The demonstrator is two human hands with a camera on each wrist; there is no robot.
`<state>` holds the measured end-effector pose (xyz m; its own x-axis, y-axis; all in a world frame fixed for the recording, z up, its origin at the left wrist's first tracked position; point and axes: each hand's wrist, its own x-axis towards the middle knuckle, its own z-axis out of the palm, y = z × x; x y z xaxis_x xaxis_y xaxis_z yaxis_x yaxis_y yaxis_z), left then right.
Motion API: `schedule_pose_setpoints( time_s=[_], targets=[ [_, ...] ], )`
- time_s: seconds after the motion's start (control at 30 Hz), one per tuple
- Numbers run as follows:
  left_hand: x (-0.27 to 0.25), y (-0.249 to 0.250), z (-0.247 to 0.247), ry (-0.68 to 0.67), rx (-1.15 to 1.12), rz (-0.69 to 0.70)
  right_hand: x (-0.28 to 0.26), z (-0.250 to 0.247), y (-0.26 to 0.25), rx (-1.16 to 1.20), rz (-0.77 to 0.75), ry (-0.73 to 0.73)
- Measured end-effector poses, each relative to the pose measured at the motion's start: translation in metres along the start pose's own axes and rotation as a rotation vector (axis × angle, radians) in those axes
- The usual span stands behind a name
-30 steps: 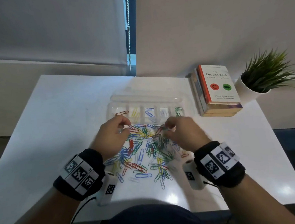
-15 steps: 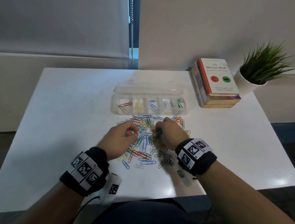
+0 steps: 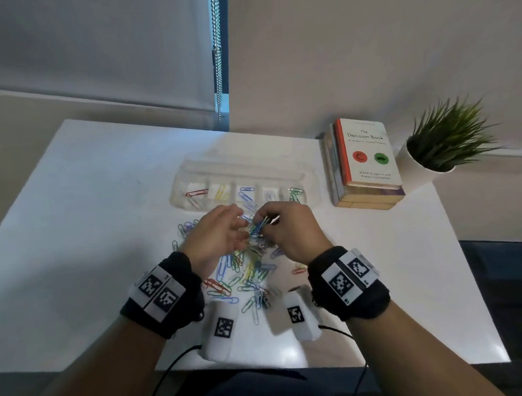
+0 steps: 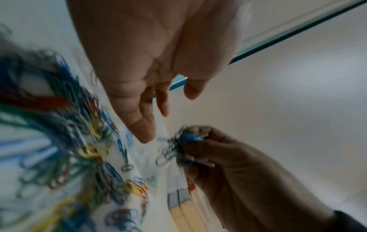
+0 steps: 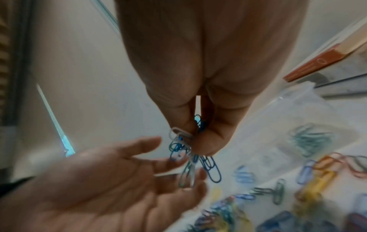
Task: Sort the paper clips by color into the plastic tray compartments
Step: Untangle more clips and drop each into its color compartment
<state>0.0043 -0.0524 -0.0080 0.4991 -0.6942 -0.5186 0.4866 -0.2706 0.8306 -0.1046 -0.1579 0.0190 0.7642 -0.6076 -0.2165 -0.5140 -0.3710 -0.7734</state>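
Note:
A heap of coloured paper clips (image 3: 246, 270) lies on the white table in front of a clear plastic tray (image 3: 311, 194), whose compartments hold red, yellow, blue, white and green clips. My right hand (image 3: 287, 230) pinches a tangled bunch of blue, green and white clips (image 5: 190, 158) just above the heap. My left hand (image 3: 218, 232) is beside it, palm turned up, fingers relaxed and spread (image 5: 139, 169), holding nothing. In the left wrist view the bunch (image 4: 178, 144) hangs close to my left fingertips (image 4: 143, 130).
A stack of books (image 3: 363, 164) lies right of the tray, and a potted plant (image 3: 442, 143) stands at the far right corner. Wall and window blind rise behind the table. Loose clips (image 3: 187, 231) spread left of my hands.
Both hands have lifted off the heap. My right hand has raised a bunch of clips, and my left hand has opened and turned palm up beside it.

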Motion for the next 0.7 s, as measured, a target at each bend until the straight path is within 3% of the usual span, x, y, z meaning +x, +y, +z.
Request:
schedule_pose_setpoints(
  time_s=[0.1, 0.2, 0.4, 0.5, 0.7],
  targets=[
    [0.001, 0.001, 0.015, -0.149, -0.38, -0.182, 0.0, 0.001, -0.009, 0.045, -0.078, -0.007],
    [-0.003, 0.003, 0.02, -0.178, -0.647, -0.288, -0.001, 0.005, -0.016, -0.015, -0.125, -0.036],
    [-0.007, 0.012, 0.009, -0.144, -0.589, -0.255, -0.005, 0.004, -0.028, -0.196, -0.196, -0.114],
    [-0.004, 0.016, 0.001, -0.162, -0.533, -0.249, -0.007, -0.002, -0.032, -0.112, -0.198, -0.089],
    [0.005, 0.019, -0.017, -0.213, -0.224, -0.229, 0.006, -0.008, -0.017, 0.137, -0.078, 0.093]
  ],
)
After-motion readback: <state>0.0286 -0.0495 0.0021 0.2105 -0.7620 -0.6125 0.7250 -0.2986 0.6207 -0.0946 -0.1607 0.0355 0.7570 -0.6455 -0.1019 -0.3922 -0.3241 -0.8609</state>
